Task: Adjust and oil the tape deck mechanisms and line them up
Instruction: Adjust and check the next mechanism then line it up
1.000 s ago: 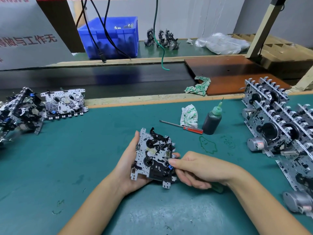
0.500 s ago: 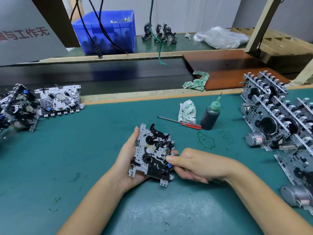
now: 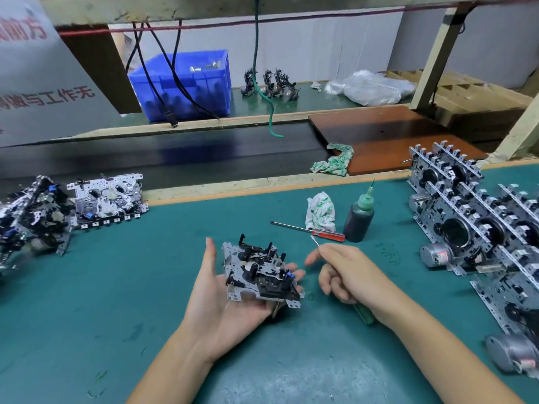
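The left hand [image 3: 230,298] lies palm-up with fingers straight, carrying 1 tape deck mechanism [image 3: 261,271] above the green mat [image 3: 116,287]. The right hand [image 3: 350,275], just right of the mechanism and apart from it, has its fingers curled round a green-handled tool [image 3: 363,313] whose thin metal tip [image 3: 315,241] points up. Behind it lie a red-handled screwdriver [image 3: 309,229], a rag [image 3: 319,211] and an oil bottle [image 3: 359,215]. Finished mechanisms [image 3: 466,217] stand in rows at right; others [image 3: 108,199] lie at left. A sign [image 3: 43,83] carries red Chinese characters, partly legible as "与工作无".
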A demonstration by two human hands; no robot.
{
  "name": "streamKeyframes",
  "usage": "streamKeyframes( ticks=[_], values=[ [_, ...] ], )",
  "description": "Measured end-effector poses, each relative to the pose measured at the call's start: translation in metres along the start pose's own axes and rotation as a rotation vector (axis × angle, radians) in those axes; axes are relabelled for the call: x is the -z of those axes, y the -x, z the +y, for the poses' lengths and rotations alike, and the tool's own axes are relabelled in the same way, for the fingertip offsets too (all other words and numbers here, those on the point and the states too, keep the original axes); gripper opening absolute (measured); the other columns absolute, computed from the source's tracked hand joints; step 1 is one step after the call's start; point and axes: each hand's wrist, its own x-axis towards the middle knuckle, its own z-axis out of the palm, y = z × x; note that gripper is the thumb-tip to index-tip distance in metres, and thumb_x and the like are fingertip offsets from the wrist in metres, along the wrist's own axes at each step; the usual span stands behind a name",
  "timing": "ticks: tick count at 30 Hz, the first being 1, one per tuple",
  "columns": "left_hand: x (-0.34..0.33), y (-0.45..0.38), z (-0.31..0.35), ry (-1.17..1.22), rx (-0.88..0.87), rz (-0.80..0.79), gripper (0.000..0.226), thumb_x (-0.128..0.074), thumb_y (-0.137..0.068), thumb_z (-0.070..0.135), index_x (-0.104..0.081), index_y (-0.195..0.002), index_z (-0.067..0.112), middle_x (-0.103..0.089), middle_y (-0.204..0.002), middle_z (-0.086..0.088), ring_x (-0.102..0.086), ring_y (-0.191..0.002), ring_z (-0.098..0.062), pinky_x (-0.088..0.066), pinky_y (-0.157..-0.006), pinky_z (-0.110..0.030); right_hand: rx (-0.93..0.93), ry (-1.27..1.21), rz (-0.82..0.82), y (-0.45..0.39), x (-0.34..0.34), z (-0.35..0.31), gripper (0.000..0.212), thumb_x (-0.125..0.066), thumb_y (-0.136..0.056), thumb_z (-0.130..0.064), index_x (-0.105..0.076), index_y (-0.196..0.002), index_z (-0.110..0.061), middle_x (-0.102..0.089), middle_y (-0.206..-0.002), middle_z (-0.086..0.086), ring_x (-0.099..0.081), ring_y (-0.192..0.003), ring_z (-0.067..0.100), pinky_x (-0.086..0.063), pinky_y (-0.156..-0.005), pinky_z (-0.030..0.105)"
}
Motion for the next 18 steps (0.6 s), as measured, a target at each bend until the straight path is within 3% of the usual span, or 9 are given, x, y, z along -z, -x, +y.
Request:
streamKeyframes(
  ticks=[3, 5, 8, 11, 14, 16, 18],
  values=[
    [0.001, 0.0, 0.0, 0.057, 0.011, -0.007, 0.108, -0.047, -0.073, 0.077, -0.041, -0.13, -0.015, -0.048, -0.127, -0.042, -0.052, -0.114, -0.054, -0.039, -0.1, -0.058, 0.072, 0.098, 0.098, -0.002, -0.002, 0.003, 0.033, -0.039, -0.1, -0.019, -0.066, -0.082, -0.016, -0.055, -0.048, -0.002, -0.034, -0.031, 0.01, -0.025, -0.036, 0.016],
    [0.002, -0.001, 0.0, 0.068, 0.002, -0.018, 0.107, -0.046, -0.073, 0.077, -0.041, -0.131, -0.013, -0.047, -0.127, -0.042, -0.052, -0.114, -0.055, -0.045, -0.094, -0.061, 0.153, 0.286, 0.186, -0.001, -0.002, 0.004, 0.032, -0.041, -0.099, -0.023, -0.066, -0.078, -0.024, -0.058, -0.052, -0.005, -0.042, -0.04, 0.006, -0.032, -0.047, 0.019],
    [0.005, -0.002, -0.001, 0.031, -0.003, -0.026, 0.106, -0.045, -0.074, 0.078, -0.044, -0.13, -0.012, -0.047, -0.128, -0.041, -0.052, -0.115, -0.053, -0.044, -0.09, -0.067, 0.331, 0.789, 0.427, 0.003, -0.003, 0.005, 0.022, -0.049, -0.094, -0.033, -0.061, -0.076, -0.034, -0.06, -0.068, -0.015, -0.052, -0.078, 0.008, -0.036, -0.064, 0.03],
    [0.009, -0.005, -0.004, -0.042, 0.008, 0.008, 0.105, -0.038, -0.075, 0.08, -0.056, -0.124, -0.011, -0.05, -0.128, -0.037, -0.054, -0.116, -0.049, -0.04, -0.097, -0.06, 0.545, 0.597, 0.737, 0.001, 0.002, 0.003, 0.013, -0.064, -0.086, -0.028, -0.066, -0.097, -0.022, -0.057, -0.087, -0.006, -0.045, -0.087, 0.014, -0.031, -0.071, 0.025],
    [0.013, -0.01, -0.006, -0.136, 0.017, 0.009, 0.101, -0.027, -0.078, 0.081, -0.065, -0.114, -0.006, -0.056, -0.127, -0.03, -0.057, -0.115, -0.041, -0.046, -0.097, -0.052, 0.494, 0.343, 0.971, -0.006, 0.019, 0.006, 0.044, -0.074, -0.076, -0.019, -0.05, -0.112, -0.015, -0.045, -0.101, -0.003, -0.041, -0.093, 0.015, -0.027, -0.078, 0.02],
    [0.014, -0.012, -0.005, -0.182, 0.012, 0.007, 0.092, -0.026, -0.085, 0.074, -0.066, -0.114, -0.004, -0.056, -0.127, -0.029, -0.059, -0.113, -0.04, -0.047, -0.094, -0.053, 0.325, 0.226, 0.889, -0.014, 0.031, 0.01, 0.06, -0.078, -0.073, -0.015, -0.044, -0.122, -0.014, -0.044, -0.109, -0.003, -0.044, -0.101, 0.018, -0.033, -0.086, 0.026],
    [0.015, -0.011, -0.003, -0.205, 0.012, -0.013, 0.082, -0.032, -0.088, 0.066, -0.063, -0.117, -0.004, -0.053, -0.129, -0.031, -0.057, -0.115, -0.042, -0.045, -0.095, -0.054, 0.181, 0.142, 0.742, -0.02, 0.038, 0.014, 0.056, -0.078, -0.075, -0.014, -0.047, -0.121, -0.014, -0.05, -0.112, -0.003, -0.049, -0.11, 0.02, -0.038, -0.092, 0.031]
  ],
)
